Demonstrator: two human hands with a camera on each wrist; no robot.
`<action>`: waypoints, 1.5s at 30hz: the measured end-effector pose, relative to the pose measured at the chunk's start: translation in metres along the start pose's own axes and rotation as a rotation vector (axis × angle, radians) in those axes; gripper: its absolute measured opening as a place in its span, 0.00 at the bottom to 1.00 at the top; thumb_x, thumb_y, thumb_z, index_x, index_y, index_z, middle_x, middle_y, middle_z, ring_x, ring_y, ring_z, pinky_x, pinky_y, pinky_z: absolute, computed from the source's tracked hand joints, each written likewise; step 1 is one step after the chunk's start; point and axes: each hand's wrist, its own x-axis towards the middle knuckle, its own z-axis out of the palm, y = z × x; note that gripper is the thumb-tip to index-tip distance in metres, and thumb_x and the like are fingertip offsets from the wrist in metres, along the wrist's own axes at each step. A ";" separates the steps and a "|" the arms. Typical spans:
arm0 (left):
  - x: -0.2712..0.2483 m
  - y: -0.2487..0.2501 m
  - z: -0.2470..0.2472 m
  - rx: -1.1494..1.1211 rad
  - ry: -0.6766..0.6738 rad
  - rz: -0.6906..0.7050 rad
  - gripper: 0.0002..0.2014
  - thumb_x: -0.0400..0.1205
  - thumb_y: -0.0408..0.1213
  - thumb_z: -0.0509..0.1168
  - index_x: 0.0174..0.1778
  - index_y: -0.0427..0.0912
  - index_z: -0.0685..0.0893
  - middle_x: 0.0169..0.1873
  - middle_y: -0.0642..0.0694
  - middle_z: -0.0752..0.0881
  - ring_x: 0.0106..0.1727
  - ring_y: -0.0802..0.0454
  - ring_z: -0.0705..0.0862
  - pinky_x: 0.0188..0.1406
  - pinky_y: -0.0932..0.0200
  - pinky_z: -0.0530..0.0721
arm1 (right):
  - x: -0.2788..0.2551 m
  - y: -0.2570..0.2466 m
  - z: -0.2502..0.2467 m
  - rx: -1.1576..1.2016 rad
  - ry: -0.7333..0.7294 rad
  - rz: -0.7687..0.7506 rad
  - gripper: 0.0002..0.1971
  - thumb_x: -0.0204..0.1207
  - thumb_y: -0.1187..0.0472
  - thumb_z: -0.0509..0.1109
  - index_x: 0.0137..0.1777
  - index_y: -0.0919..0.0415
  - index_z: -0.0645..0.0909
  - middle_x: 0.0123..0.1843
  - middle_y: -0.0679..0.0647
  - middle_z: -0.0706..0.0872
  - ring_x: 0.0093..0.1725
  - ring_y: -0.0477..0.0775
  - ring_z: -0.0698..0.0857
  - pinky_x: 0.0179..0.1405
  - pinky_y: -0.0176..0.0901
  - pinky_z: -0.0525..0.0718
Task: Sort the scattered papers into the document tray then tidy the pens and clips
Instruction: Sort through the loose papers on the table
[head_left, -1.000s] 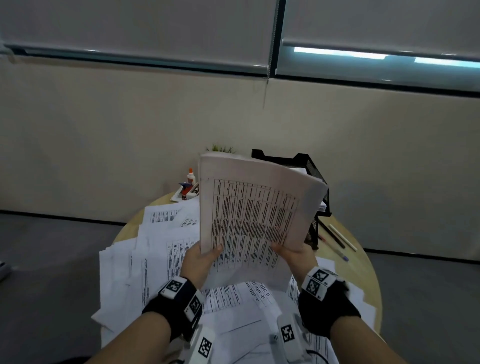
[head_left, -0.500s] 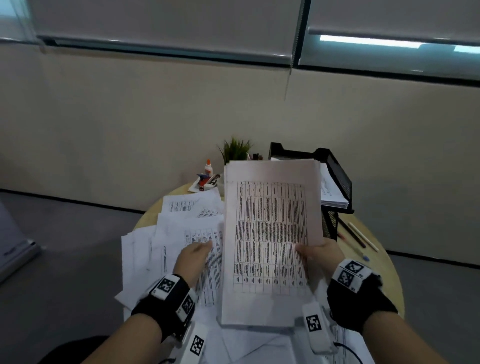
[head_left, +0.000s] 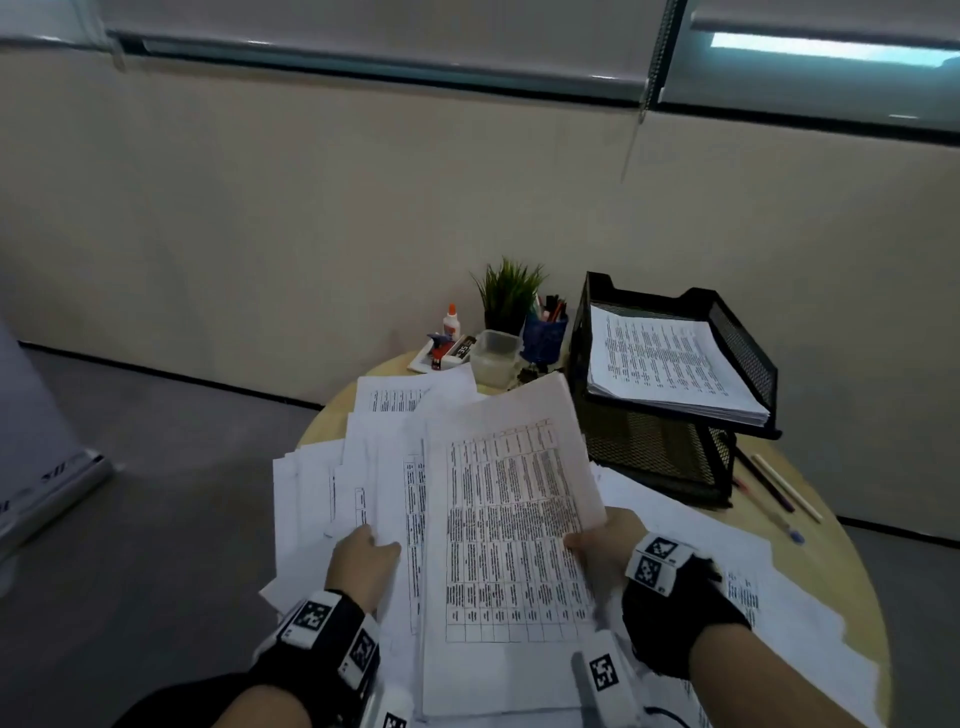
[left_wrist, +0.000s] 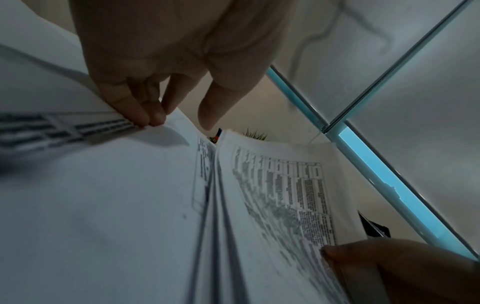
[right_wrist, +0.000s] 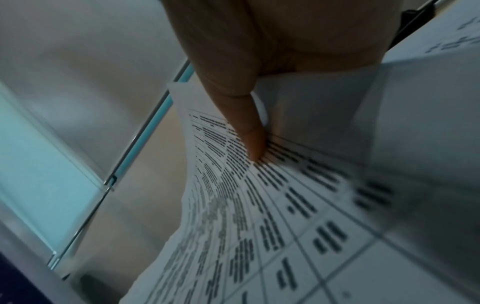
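Note:
A thick stack of printed papers (head_left: 509, 519) lies low over the round table, tilted toward the black mesh document tray (head_left: 745, 358). My right hand (head_left: 602, 540) grips the stack's right edge, thumb (right_wrist: 254, 144) pressed on the top sheet. My left hand (head_left: 363, 556) is off the stack, on the scattered sheets (head_left: 311, 499) to its left. In the left wrist view its fingertips (left_wrist: 148, 117) touch a sheet's edge and the thumb stands apart. The tray's upper tier holds a pile of papers (head_left: 670, 364). Loose pens (head_left: 769, 483) lie right of the tray.
Behind the papers stand a blue pen cup (head_left: 543, 338), a clear plastic tub (head_left: 493, 358), a small plant (head_left: 509, 296) and a glue bottle (head_left: 451, 323). More sheets cover the table (head_left: 826, 566) on my right. A beige wall runs close behind.
The stack, held upright in both hands a second ago, has come down nearly flat. My left hand let go of it and moved left onto the scattered sheets.

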 end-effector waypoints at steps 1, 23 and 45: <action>0.004 -0.003 0.000 0.007 -0.027 -0.002 0.19 0.79 0.28 0.61 0.29 0.45 0.59 0.28 0.48 0.62 0.29 0.53 0.61 0.32 0.58 0.58 | 0.002 -0.001 0.004 -0.040 0.000 -0.009 0.22 0.73 0.65 0.74 0.67 0.69 0.79 0.57 0.63 0.86 0.48 0.56 0.81 0.59 0.46 0.81; -0.025 0.001 0.027 -0.106 -0.362 0.179 0.17 0.76 0.28 0.68 0.57 0.51 0.84 0.53 0.45 0.88 0.54 0.48 0.86 0.59 0.53 0.83 | 0.015 0.024 -0.007 -0.293 0.082 -0.020 0.26 0.71 0.66 0.73 0.67 0.67 0.70 0.55 0.59 0.81 0.47 0.54 0.76 0.43 0.40 0.77; -0.033 0.017 0.020 -0.059 -0.165 0.181 0.09 0.79 0.27 0.65 0.42 0.47 0.82 0.47 0.44 0.88 0.44 0.51 0.86 0.40 0.64 0.80 | 0.025 0.013 0.011 -0.102 -0.044 -0.043 0.30 0.63 0.63 0.80 0.65 0.67 0.75 0.60 0.61 0.83 0.59 0.58 0.82 0.55 0.46 0.83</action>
